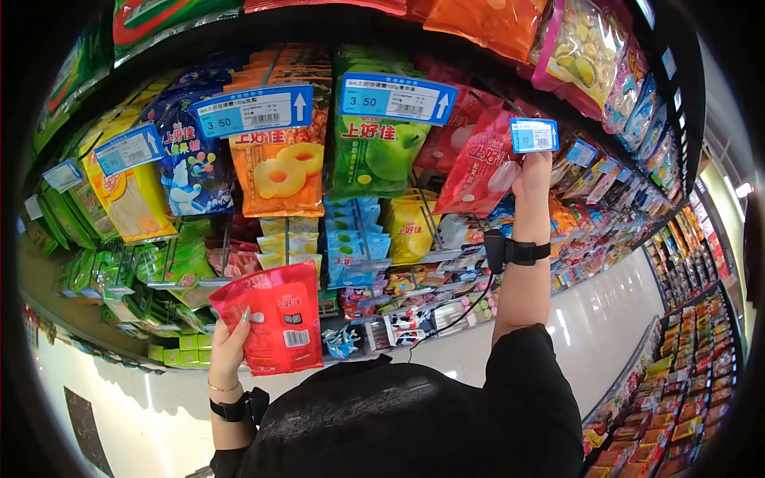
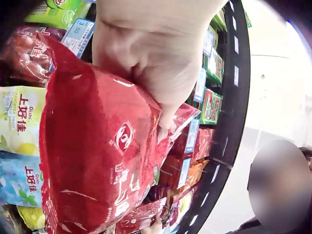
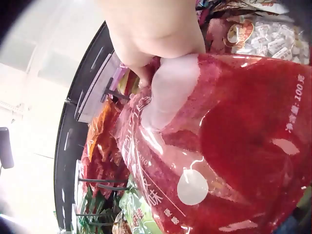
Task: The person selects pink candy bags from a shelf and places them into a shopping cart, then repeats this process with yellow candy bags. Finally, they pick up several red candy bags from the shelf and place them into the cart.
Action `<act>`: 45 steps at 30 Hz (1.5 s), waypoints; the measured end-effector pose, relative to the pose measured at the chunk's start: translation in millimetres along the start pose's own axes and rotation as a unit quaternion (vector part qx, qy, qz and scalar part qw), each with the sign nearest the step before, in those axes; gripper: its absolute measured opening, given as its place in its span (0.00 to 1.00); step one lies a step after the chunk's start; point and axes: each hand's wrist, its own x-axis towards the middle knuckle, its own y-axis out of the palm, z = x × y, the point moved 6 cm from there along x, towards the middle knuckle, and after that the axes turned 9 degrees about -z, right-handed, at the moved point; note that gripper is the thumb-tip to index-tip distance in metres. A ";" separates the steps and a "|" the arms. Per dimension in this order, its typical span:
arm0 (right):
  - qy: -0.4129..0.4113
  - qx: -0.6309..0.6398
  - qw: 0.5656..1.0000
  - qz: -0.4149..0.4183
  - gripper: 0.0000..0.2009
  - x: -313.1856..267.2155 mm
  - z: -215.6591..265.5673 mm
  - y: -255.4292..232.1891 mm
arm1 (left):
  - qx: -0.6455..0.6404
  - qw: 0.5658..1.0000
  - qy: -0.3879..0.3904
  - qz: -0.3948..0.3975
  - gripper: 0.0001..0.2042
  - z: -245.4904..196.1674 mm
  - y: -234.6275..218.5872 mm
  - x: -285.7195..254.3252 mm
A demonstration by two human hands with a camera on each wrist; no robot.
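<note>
My left hand (image 1: 229,344) grips a red candy bag (image 1: 275,346) low in front of the shelf, its barcode side towards the head camera and the thumb lying on its face. In the left wrist view this bag (image 2: 92,141) hangs below the palm. Up at the right, my right hand (image 1: 532,177) holds a second red candy bag (image 1: 470,179) by its edge, just under a blue price tag (image 1: 534,135). The right wrist view has the bag (image 3: 243,126) close up, its fingers partly hidden behind it. More red bags (image 1: 446,143) hang just left of it.
Hanging in a row are a green apple bag (image 1: 370,155), an orange pineapple bag (image 1: 279,179), a blue bag (image 1: 191,167) and a yellow bag (image 1: 131,199). Smaller packets fill lower racks. Metal hooks (image 3: 105,181) jut from the shelf. Another stocked shelf (image 1: 677,398) stands right, across the aisle.
</note>
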 end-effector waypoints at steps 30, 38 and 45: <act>-0.033 -0.154 0.982 -0.104 0.10 -19.1 25.4 13.8 | -0.022 0.998 -0.046 0.026 0.10 22.4 -34.2 9.8; -0.085 -0.168 0.976 -0.113 0.09 -8.0 21.0 -3.0 | -0.017 0.998 -0.053 0.026 0.10 25.6 -41.8 5.0; -0.083 -0.214 0.963 -0.143 0.08 -10.0 24.2 -9.3 | -0.024 0.998 -0.058 0.019 0.10 24.7 -43.0 1.0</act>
